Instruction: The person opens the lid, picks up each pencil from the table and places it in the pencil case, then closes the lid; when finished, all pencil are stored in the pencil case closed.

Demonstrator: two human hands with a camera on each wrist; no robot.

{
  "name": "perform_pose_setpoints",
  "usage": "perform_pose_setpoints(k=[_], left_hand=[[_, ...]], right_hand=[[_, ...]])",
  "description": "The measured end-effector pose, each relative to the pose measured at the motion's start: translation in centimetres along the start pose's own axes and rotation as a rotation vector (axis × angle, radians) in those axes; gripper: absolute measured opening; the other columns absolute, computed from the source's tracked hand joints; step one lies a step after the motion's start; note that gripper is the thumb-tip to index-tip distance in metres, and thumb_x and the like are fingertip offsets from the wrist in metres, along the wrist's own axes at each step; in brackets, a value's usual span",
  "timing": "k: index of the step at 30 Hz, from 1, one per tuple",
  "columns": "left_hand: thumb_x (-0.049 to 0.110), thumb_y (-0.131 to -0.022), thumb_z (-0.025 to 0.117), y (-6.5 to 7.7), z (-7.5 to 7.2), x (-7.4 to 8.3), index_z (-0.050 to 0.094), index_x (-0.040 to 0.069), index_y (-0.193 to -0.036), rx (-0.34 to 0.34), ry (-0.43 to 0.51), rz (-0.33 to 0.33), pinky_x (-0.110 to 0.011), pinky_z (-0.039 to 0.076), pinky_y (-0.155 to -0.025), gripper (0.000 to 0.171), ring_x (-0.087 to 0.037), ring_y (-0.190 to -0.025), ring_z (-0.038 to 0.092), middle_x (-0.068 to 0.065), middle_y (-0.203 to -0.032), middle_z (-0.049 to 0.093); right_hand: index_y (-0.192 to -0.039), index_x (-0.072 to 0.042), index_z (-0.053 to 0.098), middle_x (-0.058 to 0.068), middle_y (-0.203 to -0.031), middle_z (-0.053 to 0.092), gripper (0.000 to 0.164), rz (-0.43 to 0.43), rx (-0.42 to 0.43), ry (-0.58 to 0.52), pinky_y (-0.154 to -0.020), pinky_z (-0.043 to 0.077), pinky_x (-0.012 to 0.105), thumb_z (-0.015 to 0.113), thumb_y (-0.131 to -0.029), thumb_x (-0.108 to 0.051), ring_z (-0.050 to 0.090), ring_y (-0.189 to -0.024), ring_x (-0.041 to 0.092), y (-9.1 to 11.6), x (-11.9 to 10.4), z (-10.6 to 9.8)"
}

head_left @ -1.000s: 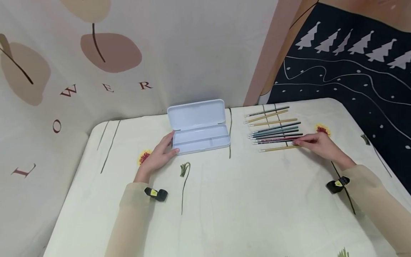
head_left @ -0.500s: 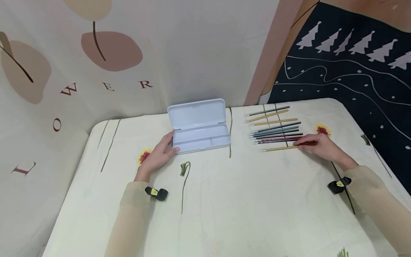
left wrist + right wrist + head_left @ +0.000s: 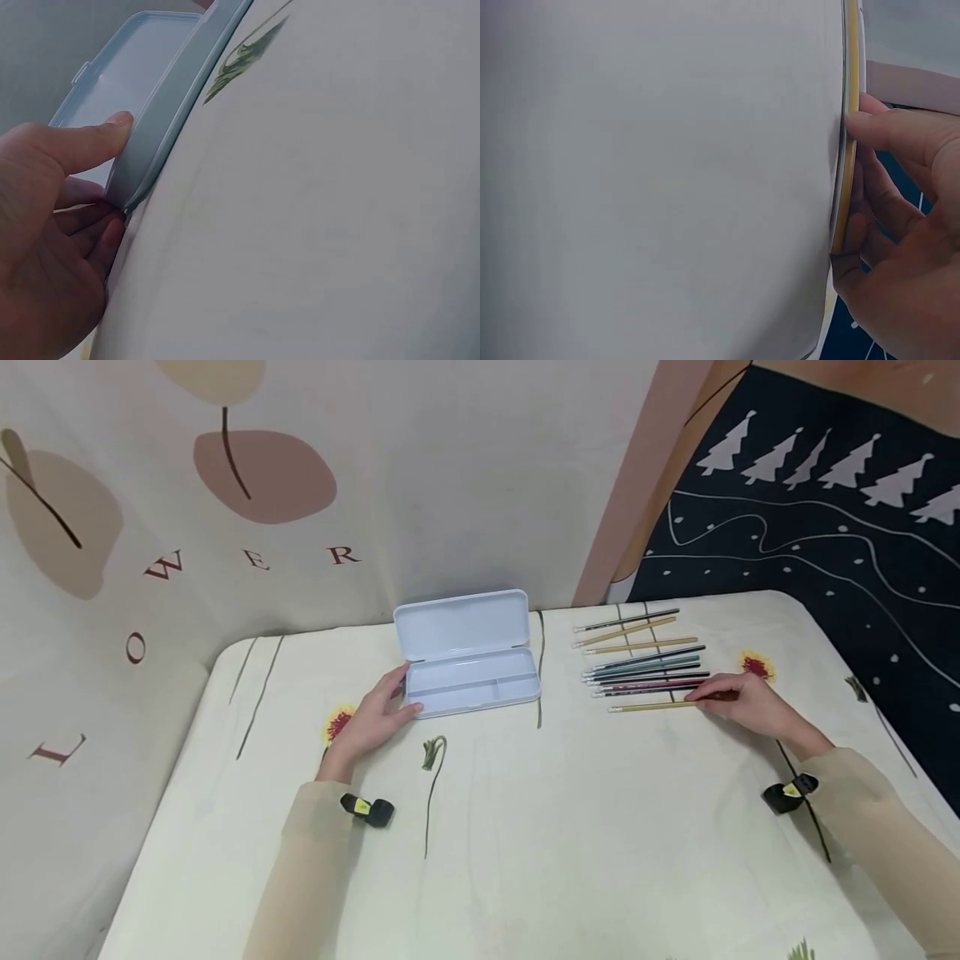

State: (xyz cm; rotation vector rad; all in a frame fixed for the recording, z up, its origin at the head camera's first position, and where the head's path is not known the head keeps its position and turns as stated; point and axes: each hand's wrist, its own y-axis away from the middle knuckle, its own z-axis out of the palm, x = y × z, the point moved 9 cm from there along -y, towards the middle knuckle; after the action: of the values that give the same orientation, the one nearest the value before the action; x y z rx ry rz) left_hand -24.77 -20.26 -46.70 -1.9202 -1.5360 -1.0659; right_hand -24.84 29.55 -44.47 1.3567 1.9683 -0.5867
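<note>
A pale blue pencil case [image 3: 456,677] lies with its lid raised at the table's back middle; its compartments are bare. My left hand [image 3: 369,720] grips its left end, thumb [image 3: 105,142] over the front rim and the other fingers against the side. At the right, a yellow pencil [image 3: 651,707] with a white eraser lies nearest the front of a loose row. My right hand [image 3: 752,705] pinches its right end between thumb and fingers, which cover that tip. In the right wrist view the thumb lies along the yellow pencil [image 3: 853,67].
Behind the yellow pencil, several dark, teal, red and yellow pencils [image 3: 645,664] lie roughly parallel, some touching. A white flower-printed cloth [image 3: 540,827] covers the table. A printed curtain [image 3: 480,485] stands right behind the case, and a dark tree-patterned cloth [image 3: 810,543] hangs at the right.
My right hand has shifted slightly towards the front, its fingertips settling onto the front yellow pencil. My left hand and the case keep their places.
</note>
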Motion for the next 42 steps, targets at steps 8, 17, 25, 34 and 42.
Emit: perform_pose_setpoints(k=[8,17,25,34,42], left_hand=[[0.024,-0.094,0.064,-0.2,0.0,-0.1,0.018,0.005,-0.154,-0.003,0.003,-0.010,-0.049,0.026,-0.111,0.078,-0.040,-0.137,0.030,-0.017,-0.157,0.019],[0.024,-0.094,0.065,-0.2,0.0,0.0,0.018,0.005,-0.154,-0.002,0.012,-0.024,-0.050,0.026,-0.111,0.079,-0.041,-0.136,0.031,-0.018,-0.157,0.020],[0.025,-0.093,0.066,-0.3,0.0,-0.3,0.019,0.005,-0.154,0.003,0.013,-0.039,-0.050,0.026,-0.111,0.080,-0.040,-0.136,0.032,-0.018,-0.156,0.022],[0.027,-0.093,0.066,-0.3,0.0,-0.1,0.019,0.006,-0.154,0.008,0.014,-0.045,-0.049,0.027,-0.111,0.081,-0.039,-0.136,0.031,-0.018,-0.156,0.022],[0.029,-0.092,0.067,-0.1,-0.1,-0.3,0.018,0.007,-0.154,0.010,0.008,-0.063,-0.049,0.028,-0.111,0.082,-0.038,-0.137,0.031,-0.016,-0.156,0.022]], right_hand=[[-0.101,0.000,0.075,0.018,-0.103,0.068,0.017,-0.034,-0.022,0.001,-0.066,0.049,0.015,0.069,-0.085,0.005,0.056,-0.088,-0.003,-0.3,-1.1,0.9],[-0.100,0.003,0.074,0.019,-0.104,0.068,0.017,-0.096,-0.021,-0.030,-0.065,0.047,0.015,0.069,-0.085,0.007,0.056,-0.090,-0.001,-0.9,-2.2,1.8],[-0.102,0.003,0.074,0.019,-0.106,0.067,0.019,-0.095,-0.031,-0.016,-0.055,0.043,0.019,0.066,-0.086,0.008,0.054,-0.081,0.005,-1.6,-3.0,2.5],[-0.100,0.009,0.071,0.026,-0.104,0.065,0.018,-0.122,-0.049,-0.044,-0.053,0.041,0.021,0.062,-0.085,0.014,0.050,-0.073,0.010,-1.6,-7.5,2.6],[-0.102,0.007,0.072,0.022,-0.102,0.066,0.019,-0.131,-0.060,-0.033,-0.054,0.042,0.021,0.063,-0.087,0.012,0.051,-0.074,0.011,-2.0,-8.5,3.0]])
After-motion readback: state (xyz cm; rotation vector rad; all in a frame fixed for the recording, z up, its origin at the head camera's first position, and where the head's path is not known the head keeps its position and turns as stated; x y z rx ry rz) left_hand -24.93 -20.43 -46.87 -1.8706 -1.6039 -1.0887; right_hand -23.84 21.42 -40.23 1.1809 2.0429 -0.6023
